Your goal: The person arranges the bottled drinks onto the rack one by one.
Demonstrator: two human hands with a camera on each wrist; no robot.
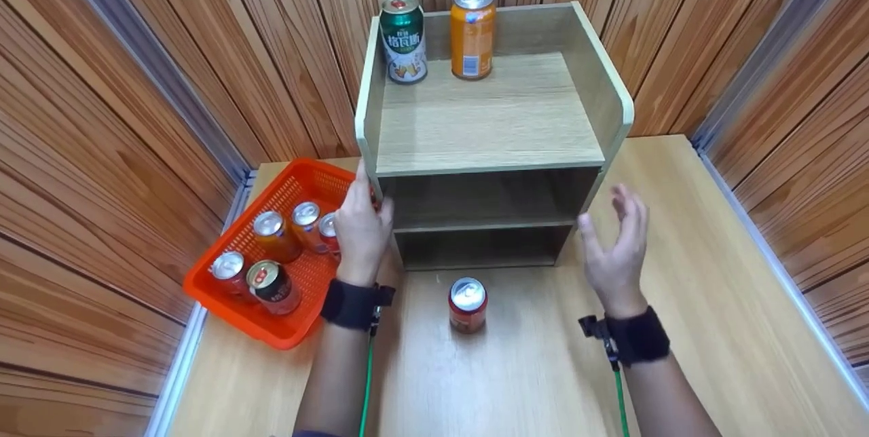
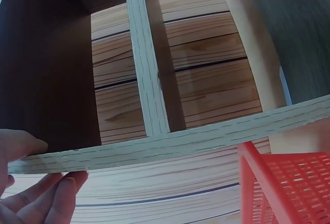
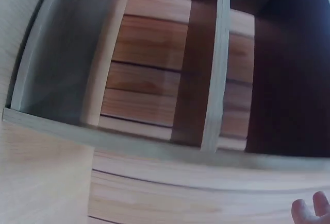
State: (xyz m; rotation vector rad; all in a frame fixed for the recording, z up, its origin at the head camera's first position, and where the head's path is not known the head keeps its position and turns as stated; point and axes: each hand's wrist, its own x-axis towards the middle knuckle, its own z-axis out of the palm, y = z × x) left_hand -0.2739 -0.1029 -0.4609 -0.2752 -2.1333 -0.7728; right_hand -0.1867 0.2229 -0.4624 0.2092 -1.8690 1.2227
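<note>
A small wooden shelf [image 1: 489,118] stands at the middle back, with a top tray and two compartments below. My left hand [image 1: 361,226] holds its left side panel [image 2: 206,140]; in the left wrist view the thumb [image 2: 23,144] lies on the inner face and the fingers are on the outer face. To the right of the shelf, my right hand [image 1: 616,254] is held apart from the panel with fingers spread and nothing in it. On the table in front stands a red can [image 1: 468,307]. A green can [image 1: 403,40] and an orange can [image 1: 473,35] stand upright on the shelf's top.
An orange-red plastic basket [image 1: 285,336] with several cans sits left of the shelf, close by my left hand. Wood-patterned walls [image 1: 122,152] surround the table [image 1: 529,369] at the back and both sides. Green cables [image 1: 367,383] run from the wrist straps.
</note>
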